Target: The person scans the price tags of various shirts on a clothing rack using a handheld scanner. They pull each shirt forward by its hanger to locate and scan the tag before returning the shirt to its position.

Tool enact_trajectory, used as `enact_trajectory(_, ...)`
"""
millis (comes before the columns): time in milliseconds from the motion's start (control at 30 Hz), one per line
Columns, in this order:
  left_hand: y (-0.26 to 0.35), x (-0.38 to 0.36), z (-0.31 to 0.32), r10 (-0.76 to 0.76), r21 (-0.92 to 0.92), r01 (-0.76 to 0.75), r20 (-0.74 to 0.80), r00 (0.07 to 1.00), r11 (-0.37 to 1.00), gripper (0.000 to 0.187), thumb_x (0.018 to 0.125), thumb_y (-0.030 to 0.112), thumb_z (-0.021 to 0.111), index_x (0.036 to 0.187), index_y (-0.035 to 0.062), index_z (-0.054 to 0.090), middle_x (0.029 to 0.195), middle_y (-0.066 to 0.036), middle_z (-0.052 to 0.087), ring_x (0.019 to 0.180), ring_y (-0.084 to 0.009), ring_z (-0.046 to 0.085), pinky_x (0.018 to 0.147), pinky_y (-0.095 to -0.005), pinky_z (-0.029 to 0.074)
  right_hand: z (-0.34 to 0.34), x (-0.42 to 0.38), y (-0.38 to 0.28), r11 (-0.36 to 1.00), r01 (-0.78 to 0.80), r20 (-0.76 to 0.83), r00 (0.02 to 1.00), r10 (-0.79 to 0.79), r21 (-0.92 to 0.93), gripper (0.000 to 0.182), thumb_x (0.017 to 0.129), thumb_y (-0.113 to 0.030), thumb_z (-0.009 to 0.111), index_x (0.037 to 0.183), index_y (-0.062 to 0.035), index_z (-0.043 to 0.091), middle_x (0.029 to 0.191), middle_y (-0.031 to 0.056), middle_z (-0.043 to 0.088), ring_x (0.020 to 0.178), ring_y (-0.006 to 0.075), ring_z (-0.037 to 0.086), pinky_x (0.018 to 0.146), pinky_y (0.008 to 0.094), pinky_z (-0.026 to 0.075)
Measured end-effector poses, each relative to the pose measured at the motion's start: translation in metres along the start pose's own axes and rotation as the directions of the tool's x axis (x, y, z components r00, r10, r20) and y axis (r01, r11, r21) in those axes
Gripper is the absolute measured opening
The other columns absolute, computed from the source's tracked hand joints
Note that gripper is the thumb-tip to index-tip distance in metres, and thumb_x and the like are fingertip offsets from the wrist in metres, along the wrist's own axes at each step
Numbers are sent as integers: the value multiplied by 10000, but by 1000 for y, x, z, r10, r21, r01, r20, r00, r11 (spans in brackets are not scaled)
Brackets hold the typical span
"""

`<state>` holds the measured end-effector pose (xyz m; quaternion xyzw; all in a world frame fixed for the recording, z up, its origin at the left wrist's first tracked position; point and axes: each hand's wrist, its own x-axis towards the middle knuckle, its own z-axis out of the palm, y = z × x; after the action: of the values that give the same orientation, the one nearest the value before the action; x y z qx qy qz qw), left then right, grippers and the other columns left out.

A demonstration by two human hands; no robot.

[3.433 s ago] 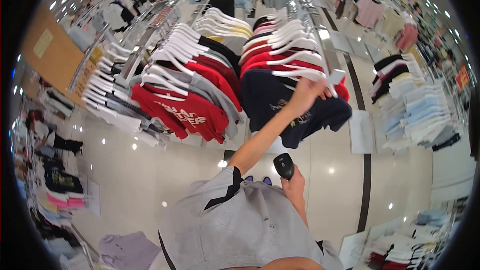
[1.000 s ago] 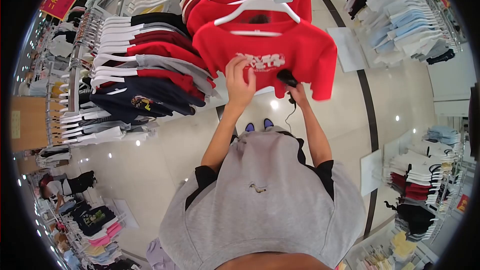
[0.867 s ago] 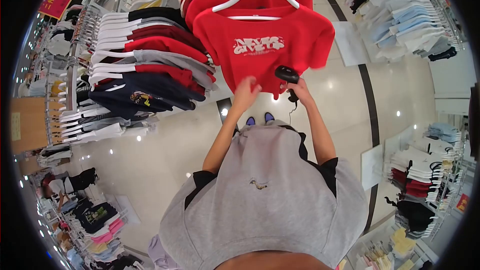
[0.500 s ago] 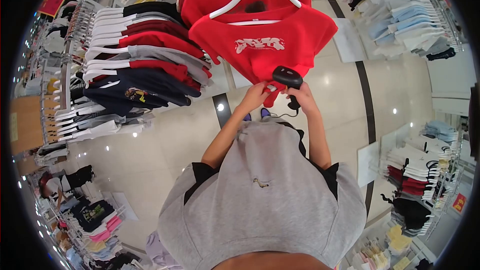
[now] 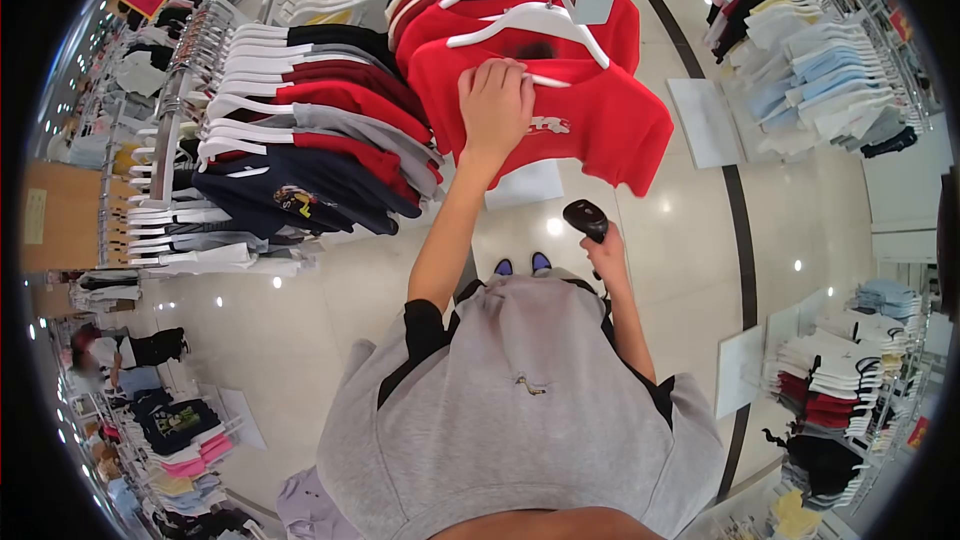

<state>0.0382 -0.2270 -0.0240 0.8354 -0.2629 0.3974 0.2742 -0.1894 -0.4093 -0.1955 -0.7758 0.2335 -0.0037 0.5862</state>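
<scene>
A red sweatshirt with a white print on its chest hangs from a white hanger at the end of a rail. My left hand has its fingers curled over the neckline and covers part of the print. The fingertips are partly hidden in the collar. Lower and to the right, apart from the garment, my right hand is wrapped around the handle of a black barcode scanner. The scanner's head points up and away from me.
On the left, a rack holds a navy shirt and several other tops on white hangers. A metal rail end juts out above the red sweatshirt. More clothes racks line the right side. Another person stands at the far left.
My left hand has moved from the sweatshirt's lower edge up to its neckline. My right hand has drawn back and down with the scanner, away from the cloth. The sweatshirt's hem now swings to the right.
</scene>
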Motion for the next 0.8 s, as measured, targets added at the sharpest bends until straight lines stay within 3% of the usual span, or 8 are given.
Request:
enact_trajectory(200,-2,9,11,-87,132,94,-57,995,987,109,836,188,668,828,84,639,813,-46,604,855,-243,580,834,-410,380,21,-11,-2,997,70,-10,997,-70,22,517,679,-66,650,1176,48,568,1058,223,623,1006,358,608,909,378,463)
enact_trajectory(300,-6,21,11,-245,227,186,272,931,956,235,865,279,585,850,54,651,775,-129,668,744,-306,649,737,-460,458,26,-12,-1,955,272,1,962,-274,-119,463,685,-63,683,1123,35,569,877,143,641,809,259,627,752,347,502)
enact_trajectory(367,5,38,2,-436,219,379,394,809,899,298,867,318,551,896,41,658,837,-171,688,780,-356,671,736,-506,501,30,-15,-3,967,233,10,972,-233,-102,470,677,-67,690,1122,36,577,943,168,655,895,286,630,831,356,491)
enact_trajectory(467,-9,52,1,-188,-193,454,722,666,870,394,893,302,554,1207,80,644,1029,-200,684,1008,-312,651,899,-393,496,34,-17,-10,972,217,41,976,-214,-87,484,677,-67,689,1133,47,571,959,177,659,903,283,639,831,351,495)
enact_trajectory(567,-11,64,-13,287,-657,699,753,593,282,586,924,266,612,1441,54,434,1364,-140,536,1263,-234,499,1071,-330,374,36,-17,-11,980,184,64,982,-179,-74,479,678,-68,690,1124,56,569,951,177,661,891,279,641,823,351,497)
enact_trajectory(667,0,53,-11,284,-752,623,658,697,214,670,922,332,637,1461,28,381,1404,-127,493,1282,-242,488,1087,-363,369,39,-19,-8,979,191,67,980,-186,-68,444,675,-67,694,1087,48,576,910,162,665,855,271,645,795,345,501)
enact_trajectory(767,35,48,-7,138,-656,507,530,837,-559,581,919,360,661,1355,40,450,1354,-126,521,1251,-251,519,1085,-455,393,38,-18,-4,981,185,75,981,-181,-55,423,677,-63,695,1070,44,583,892,158,662,843,260,644,783,345,501)
enact_trajectory(800,35,36,9,-21,-663,460,582,813,-591,485,934,305,647,1302,45,468,1295,-115,550,1206,-243,546,1060,-454,419,38,-17,-1,982,188,73,980,-185,-27,418,678,-65,700,1068,34,587,884,145,661,837,246,640,777,341,500)
